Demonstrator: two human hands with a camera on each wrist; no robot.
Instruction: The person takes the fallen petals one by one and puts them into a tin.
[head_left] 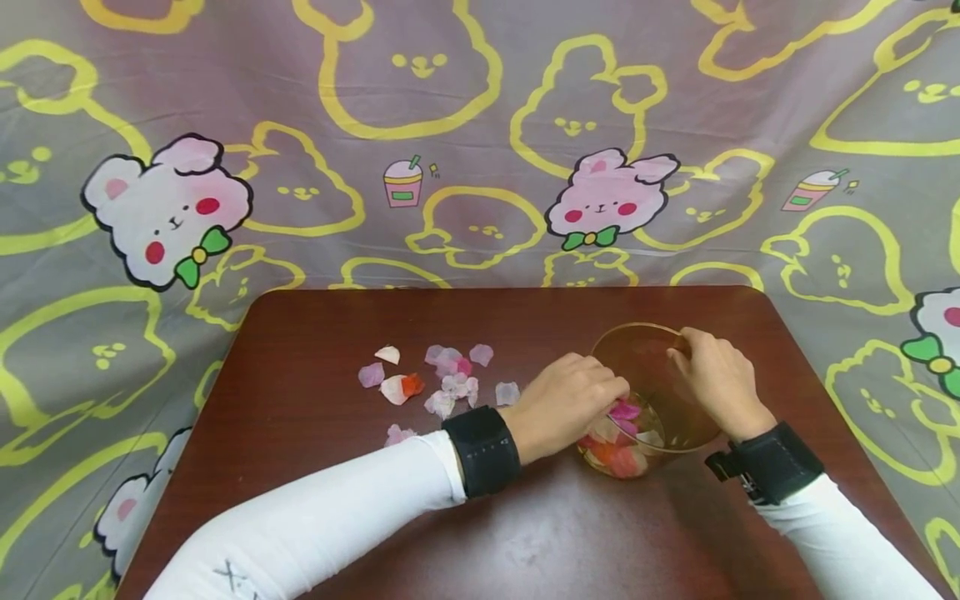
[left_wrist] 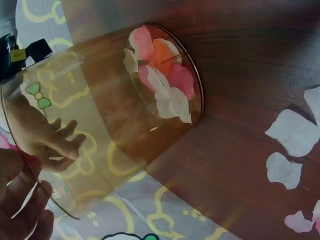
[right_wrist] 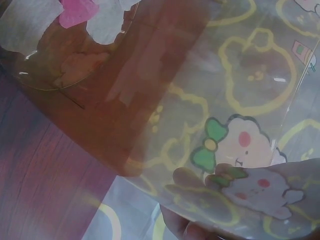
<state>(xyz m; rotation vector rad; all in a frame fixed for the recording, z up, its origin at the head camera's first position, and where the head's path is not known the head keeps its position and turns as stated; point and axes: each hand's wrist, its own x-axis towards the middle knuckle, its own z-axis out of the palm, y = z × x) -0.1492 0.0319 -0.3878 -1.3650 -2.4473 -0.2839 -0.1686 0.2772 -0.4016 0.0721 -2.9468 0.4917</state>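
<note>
Head view: cup between both hands.

Soft, even, bright light, faint shadows, wide-angle bending at head-view edges, blurry wrist views through tinted plastic.

A clear amber-tinted plastic cup stands towards the right side of the brown table, a little nearer the far edge than the near one, tilted with its mouth leaning away. Pink, white and orange-red petals are heaped on its bottom. More loose petals, pale pink, white and one orange, lie scattered flat near the table's middle, left of the cup.
</note>
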